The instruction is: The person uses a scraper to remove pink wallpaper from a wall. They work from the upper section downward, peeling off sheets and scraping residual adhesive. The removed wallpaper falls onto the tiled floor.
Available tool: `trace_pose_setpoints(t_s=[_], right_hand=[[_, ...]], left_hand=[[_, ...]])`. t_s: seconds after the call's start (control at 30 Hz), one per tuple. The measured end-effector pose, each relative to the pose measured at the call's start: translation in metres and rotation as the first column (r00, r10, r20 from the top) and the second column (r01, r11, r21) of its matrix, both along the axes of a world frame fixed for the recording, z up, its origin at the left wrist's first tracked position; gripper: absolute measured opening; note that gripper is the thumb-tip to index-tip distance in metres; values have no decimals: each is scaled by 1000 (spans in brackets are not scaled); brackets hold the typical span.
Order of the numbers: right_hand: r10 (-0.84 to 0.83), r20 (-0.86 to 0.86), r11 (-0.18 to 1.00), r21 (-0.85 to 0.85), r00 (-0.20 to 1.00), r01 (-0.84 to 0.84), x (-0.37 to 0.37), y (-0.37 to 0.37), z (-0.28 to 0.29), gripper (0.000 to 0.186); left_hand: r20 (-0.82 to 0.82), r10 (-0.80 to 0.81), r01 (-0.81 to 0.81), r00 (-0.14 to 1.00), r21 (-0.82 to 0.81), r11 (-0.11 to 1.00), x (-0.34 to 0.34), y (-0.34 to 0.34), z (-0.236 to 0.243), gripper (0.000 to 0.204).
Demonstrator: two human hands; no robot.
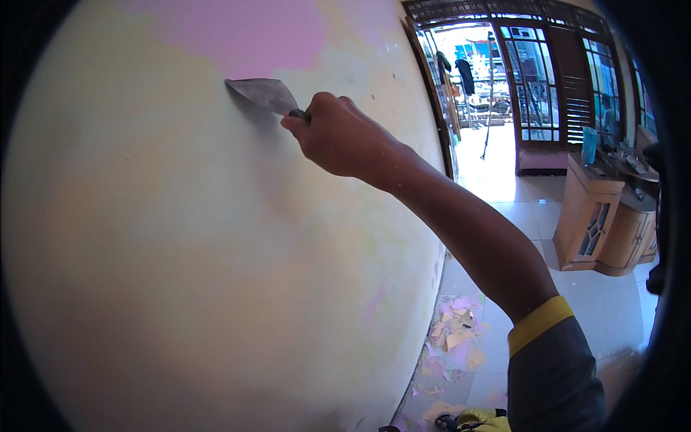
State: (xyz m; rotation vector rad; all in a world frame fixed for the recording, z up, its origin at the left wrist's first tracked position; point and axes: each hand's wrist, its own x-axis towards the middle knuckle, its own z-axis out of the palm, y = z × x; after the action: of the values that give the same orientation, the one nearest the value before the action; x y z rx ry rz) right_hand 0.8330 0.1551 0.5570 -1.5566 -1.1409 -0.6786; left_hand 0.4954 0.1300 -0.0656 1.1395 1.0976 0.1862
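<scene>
My right hand (338, 137) is closed around the handle of a scraper, its arm reaching up from the lower right in a dark sleeve with a yellow cuff. The wide, flat metal blade of the scraper (265, 93) lies against or very close to the wall (216, 252), pointing left. Just above the blade is a patch of pink paint (245, 32). Around it the wall surface is pale cream and yellowish, with faint orange and green tints. My left hand does not show.
Peeled paint flakes (455, 333) in pink and cream litter the tiled floor (533, 216) along the wall's foot. An open doorway (475, 108) stands beyond. At right is a wooden cabinet (586, 216) with a blue tumbler (589, 144) on top. Something yellow (479, 417) lies at the bottom edge.
</scene>
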Motion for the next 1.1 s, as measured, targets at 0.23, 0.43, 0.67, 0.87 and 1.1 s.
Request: trace_pose_setpoints(t_s=[0.23, 0.43, 0.67, 0.87, 1.1], right_hand=[[38, 79, 997, 59, 996, -43, 16, 6, -4, 49], [-66, 317, 997, -17, 946, 75, 19, 4, 12, 48], [150, -27, 975, -160, 988, -152, 7, -7, 17, 42], [95, -100, 983, -147, 990, -109, -9, -16, 13, 41], [222, -59, 964, -135, 973, -228, -19, -19, 27, 39]], left_hand=[[-31, 12, -12, 999, 3, 1000, 6, -1, 4, 40], [-14, 28, -28, 1000, 6, 1000, 11, -4, 6, 39], [-8, 56, -56, 998, 13, 998, 20, -3, 8, 38], [-14, 84, -83, 996, 24, 996, 21, -4, 8, 37], [3, 62, -62, 998, 42, 997, 22, -2, 6, 36]])
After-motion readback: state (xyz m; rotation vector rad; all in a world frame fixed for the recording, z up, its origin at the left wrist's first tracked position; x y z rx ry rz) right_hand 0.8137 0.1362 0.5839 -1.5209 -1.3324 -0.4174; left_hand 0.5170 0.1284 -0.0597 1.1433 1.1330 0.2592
